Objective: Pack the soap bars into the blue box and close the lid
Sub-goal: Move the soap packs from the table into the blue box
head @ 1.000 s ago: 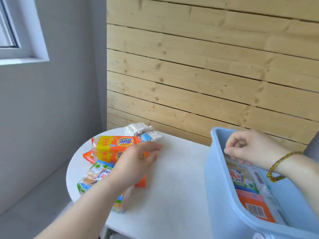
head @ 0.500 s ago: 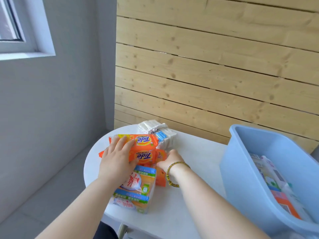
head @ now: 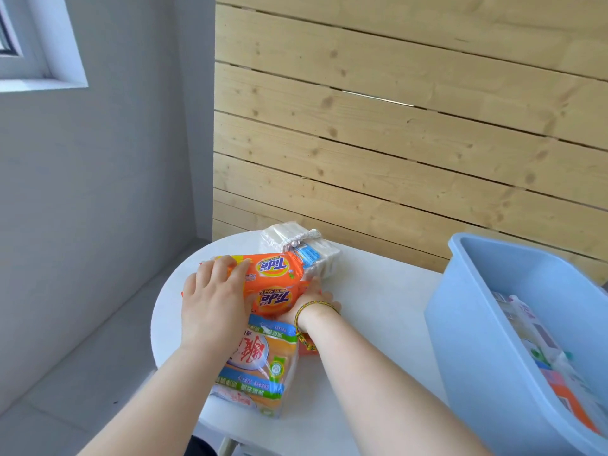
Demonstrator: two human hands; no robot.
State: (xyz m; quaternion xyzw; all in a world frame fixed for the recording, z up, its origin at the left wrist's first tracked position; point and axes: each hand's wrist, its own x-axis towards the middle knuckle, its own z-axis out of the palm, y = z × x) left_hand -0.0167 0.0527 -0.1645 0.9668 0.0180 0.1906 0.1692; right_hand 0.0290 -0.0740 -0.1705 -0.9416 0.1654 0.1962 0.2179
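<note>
An orange Tide soap pack (head: 274, 281) lies on top of a pile at the left of the round white table (head: 371, 311). My left hand (head: 214, 301) clasps its left side, fingers over the top. My right hand (head: 312, 302), with a braided bracelet on the wrist, grips its right side from below. Under it lies a yellow and blue soap pack (head: 260, 370). Behind it sits a white soap pack (head: 302, 248). The blue box (head: 487, 327) stands open at the right, with several soap packs (head: 543, 350) inside. No lid is in view.
A wooden slat wall (head: 411, 133) rises just behind the table. A grey wall with a window sill (head: 42, 83) is at the left. The floor (head: 82, 373) drops away past the table's left edge.
My right hand left the blue box and came across to the pile. Both hands closed on the orange Tide pack. The view shifted left.
</note>
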